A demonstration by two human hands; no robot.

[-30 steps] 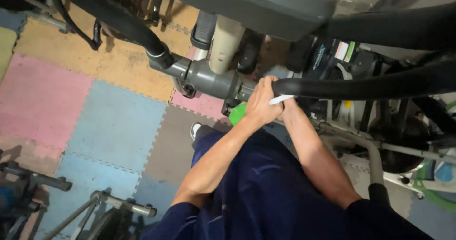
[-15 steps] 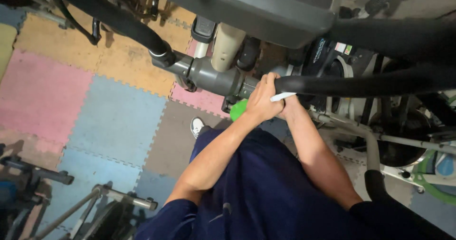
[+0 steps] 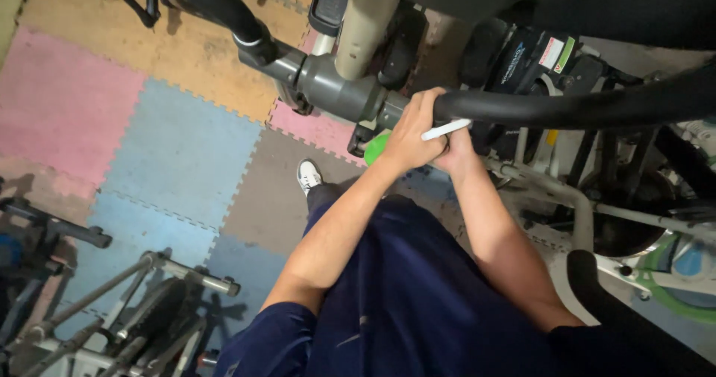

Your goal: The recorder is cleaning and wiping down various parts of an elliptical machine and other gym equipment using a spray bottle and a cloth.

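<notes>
My left hand (image 3: 409, 140) is curled over the inner end of a black padded handlebar (image 3: 567, 107), right where it meets the grey joint (image 3: 339, 93) of an exercise machine. My right hand (image 3: 458, 152) is pressed against it from the right, under the bar, fist closed, its fingers mostly hidden by the left hand. A thin white strip (image 3: 446, 129) pokes out from the right fist along the bar. A small green object (image 3: 375, 150) shows just below my left hand.
Coloured foam floor tiles (image 3: 179, 153) lie to the left. A beige upright post (image 3: 364, 19) rises from the joint. White machine tubing (image 3: 556, 194) and a flywheel sit at the right; folded metal frames (image 3: 134, 287) at the lower left. My white shoe (image 3: 307, 176) stands below.
Both hands have stayed locked at the handlebar end. The view has swung so the bar and hands sit higher, and the white strip tilts slightly upward.
</notes>
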